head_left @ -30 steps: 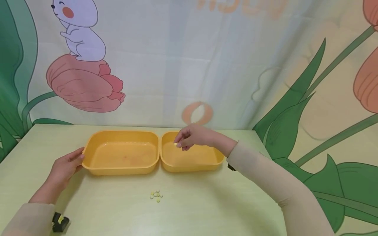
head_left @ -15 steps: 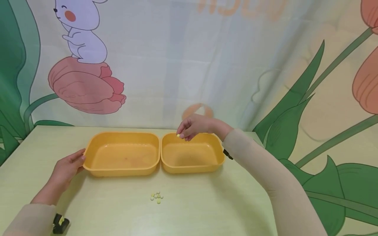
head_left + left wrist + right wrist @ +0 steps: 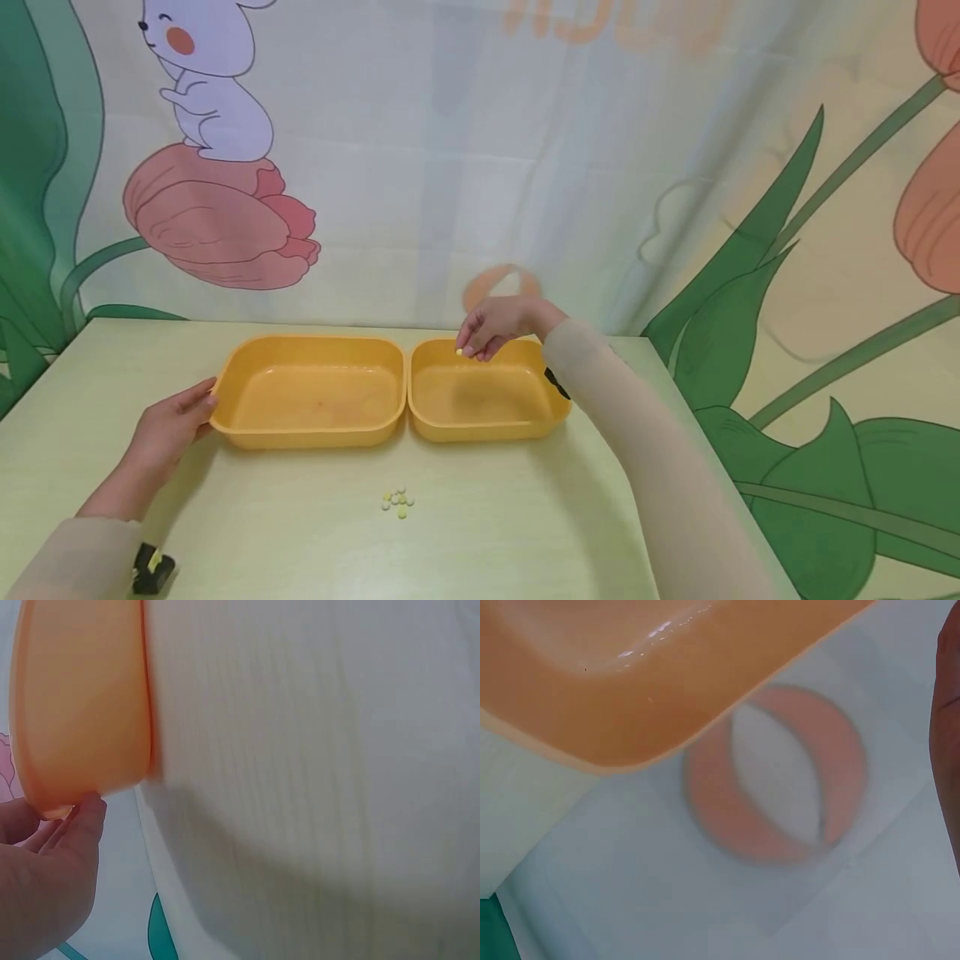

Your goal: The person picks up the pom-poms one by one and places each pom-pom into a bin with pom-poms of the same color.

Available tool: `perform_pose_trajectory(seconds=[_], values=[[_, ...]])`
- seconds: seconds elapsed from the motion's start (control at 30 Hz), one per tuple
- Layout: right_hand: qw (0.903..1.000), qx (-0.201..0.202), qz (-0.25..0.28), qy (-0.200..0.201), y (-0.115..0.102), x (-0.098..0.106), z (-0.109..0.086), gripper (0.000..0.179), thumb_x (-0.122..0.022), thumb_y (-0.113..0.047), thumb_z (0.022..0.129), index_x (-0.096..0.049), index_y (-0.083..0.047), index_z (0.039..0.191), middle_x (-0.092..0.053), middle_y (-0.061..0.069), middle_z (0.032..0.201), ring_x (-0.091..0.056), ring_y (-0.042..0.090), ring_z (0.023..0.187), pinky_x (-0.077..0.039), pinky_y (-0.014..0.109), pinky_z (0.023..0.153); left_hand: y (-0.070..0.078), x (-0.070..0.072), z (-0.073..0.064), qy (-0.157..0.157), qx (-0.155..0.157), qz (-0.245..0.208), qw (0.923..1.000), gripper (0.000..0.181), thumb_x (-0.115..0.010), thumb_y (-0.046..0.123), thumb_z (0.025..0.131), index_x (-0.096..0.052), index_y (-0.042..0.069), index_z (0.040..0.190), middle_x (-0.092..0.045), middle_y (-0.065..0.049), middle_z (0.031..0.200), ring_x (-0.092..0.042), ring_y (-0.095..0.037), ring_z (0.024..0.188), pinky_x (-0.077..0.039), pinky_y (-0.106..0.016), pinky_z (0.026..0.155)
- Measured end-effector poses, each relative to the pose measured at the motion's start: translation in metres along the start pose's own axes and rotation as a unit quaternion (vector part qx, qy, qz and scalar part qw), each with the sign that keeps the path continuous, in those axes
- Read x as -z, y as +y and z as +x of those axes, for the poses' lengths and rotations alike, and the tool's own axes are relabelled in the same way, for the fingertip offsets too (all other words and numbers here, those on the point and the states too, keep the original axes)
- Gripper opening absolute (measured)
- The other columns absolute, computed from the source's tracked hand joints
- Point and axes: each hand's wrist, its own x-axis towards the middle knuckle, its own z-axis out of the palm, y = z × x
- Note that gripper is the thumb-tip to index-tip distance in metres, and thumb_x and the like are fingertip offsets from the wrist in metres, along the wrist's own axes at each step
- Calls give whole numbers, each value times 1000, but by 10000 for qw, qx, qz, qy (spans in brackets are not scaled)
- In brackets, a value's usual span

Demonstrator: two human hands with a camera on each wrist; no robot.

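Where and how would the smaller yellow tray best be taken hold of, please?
I'd take the smaller yellow tray by the rim at its right-hand end in the head view, coming from the right: its wall stands up above the table there, while its left end sits close against the larger yellow tray, leaving little room.

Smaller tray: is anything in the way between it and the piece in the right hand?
Nothing visible: the right hand pinches the piece above the smaller tray, whose top is open.
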Motion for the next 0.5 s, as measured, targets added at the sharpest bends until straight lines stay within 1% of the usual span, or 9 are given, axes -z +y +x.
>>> perform_pose_trajectory(seconds=[0.03,0.07,0.1,0.13,0.17,0.23,0.3,0.47,0.5], values=[[10000,-27,56,-27,2,1,3,15,-63,-4,100,-67,3,113,-69,-4,82,-63,8,71,-62,17,72,0,0,0,9,-8,-32,10000,59,-33,30,113,-16,0,161,-22,-29,164,-65,-13,121,-58,-7,82],[9999,-56,119,-39,4,1,7,14,-63,-3,99,-68,2,112,-69,-4,82,-63,8,71,-61,17,72,-1,1,-1,2,-27,-82,10000,59,-34,30,113,-16,0,160,-22,-30,164,-66,1,108,-58,-7,81],[9998,-81,194,-40,6,2,11,13,-63,-3,99,-68,2,110,-70,-3,82,-64,8,70,-61,17,71,-1,1,-1,-1,-38,-127,9999,59,-34,30,112,-16,0,160,-22,-30,163,-62,13,96,-58,-6,80],[9996,-105,260,-28,8,2,14,11,-63,-2,99,-69,1,108,-70,-3,81,-64,8,69,-61,17,70,-2,1,0,-5,-60,-163,9998,59,-34,29,112,-17,-1,160,-22,-30,163,-53,22,86,-58,-5,78],[9995,-122,304,-5,10,2,18,10,-64,-2,99,-70,0,107,-71,-3,81,-64,8,69,-61,17,69,-2,2,0,-15,-77,-208,9998,59,-34,29,112,-17,-1,160,-22,-30,163,-45,28,81,-58,-5,78],[9992,-144,360,53,15,2,24,8,-64,-1,98,-70,-1,104,-71,-3,81,-64,8,67,-61,17,68,-2,2,1,-24,-92,-274,9996,59,-35,29,112,-16,-1,160,-21,-31,163,-44,30,78,-58,-5,77],[9989,-180,410,101,20,2,30,7,-65,-1,98,-71,-1,102,-72,-2,81,-63,8,67,-61,18,68,-2,3,1,-56,-81,-247,9996,60,-34,30,112,-16,0,160,-20,-30,164,-44,29,79,-58,-5,77],[9993,-263,219,126,29,-2,39,9,-66,-4,98,-71,0,105,-71,-3,82,-62,8,67,-61,18,70,-3,4,2,-95,-15,-121,9999,60,-35,31,112,-16,1,161,-18,-29,166,-44,27,82,-58,-6,79],[9994,-277,159,134,30,-3,40,11,-66,-4,98,-70,1,107,-71,-3,82,-62,8,68,-61,17,70,-3,5,2,-87,-25,-40,10000,59,-34,31,113,-16,1,161,-18,-29,166,-49,23,86,-58,-6,79]])
